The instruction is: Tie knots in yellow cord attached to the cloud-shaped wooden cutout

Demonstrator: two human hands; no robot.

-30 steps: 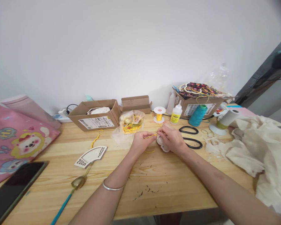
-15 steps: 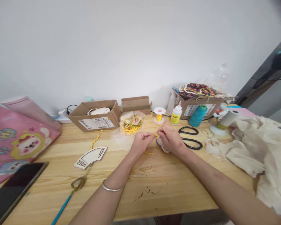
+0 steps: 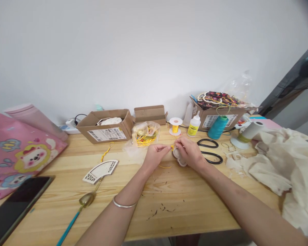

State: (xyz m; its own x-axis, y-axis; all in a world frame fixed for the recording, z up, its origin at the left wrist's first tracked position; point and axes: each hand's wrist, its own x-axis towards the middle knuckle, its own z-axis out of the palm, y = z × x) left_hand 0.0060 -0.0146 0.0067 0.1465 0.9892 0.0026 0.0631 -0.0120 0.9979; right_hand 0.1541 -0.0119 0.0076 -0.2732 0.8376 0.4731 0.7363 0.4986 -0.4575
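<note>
My left hand [image 3: 155, 156] pinches a yellow cord [image 3: 172, 147] between thumb and fingertips. Close beside it, my right hand [image 3: 190, 152] has its fingers closed on the same cord. A pale, scallop-edged ornament [image 3: 179, 158] hangs under the right fingers, partly hidden by them. One loose cord end lies on the table below the left hand. Black-handled scissors [image 3: 212, 158] rest just right of my right hand, their blades hidden behind it.
Behind the hands stand a yellow thread spool [image 3: 175, 127], a glue bottle [image 3: 194, 125] and a teal thread cone [image 3: 218, 127]. A bag of yellow cords [image 3: 145, 134] and a cardboard box [image 3: 105, 129] sit left. A fan-shaped ornament [image 3: 101, 171] with a tassel lies nearer; cream cloth [image 3: 269, 164] covers the right.
The view has shifted slightly. Both hands keep their pinch on the cord, and a little more of the pale ornament shows under my right hand.
</note>
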